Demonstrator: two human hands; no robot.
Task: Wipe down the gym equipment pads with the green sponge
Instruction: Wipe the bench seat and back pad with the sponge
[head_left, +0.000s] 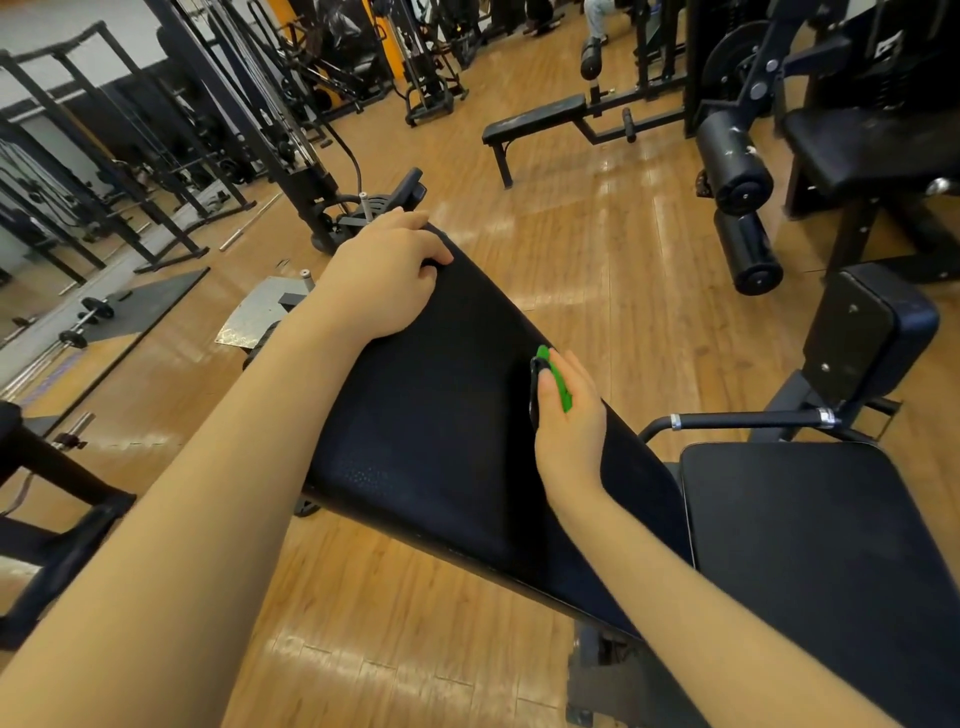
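A long black back pad (431, 415) of a bench runs from the centre toward the lower right. My left hand (384, 280) rests on its far top end, fingers curled over the edge. My right hand (569, 415) grips the green sponge (558, 382) and holds it against the pad's right edge. Only a strip of the sponge shows between thumb and fingers. The black seat pad (810, 545) lies lower right, beside the back pad.
Wooden floor (597, 249) surrounds the bench. A flat black bench (535, 122) stands farther off, a machine with black roller pads (732, 161) at the right, a small upright pad (872, 332) and a handle bar (753, 418) near the seat. Racks and barbells fill the left.
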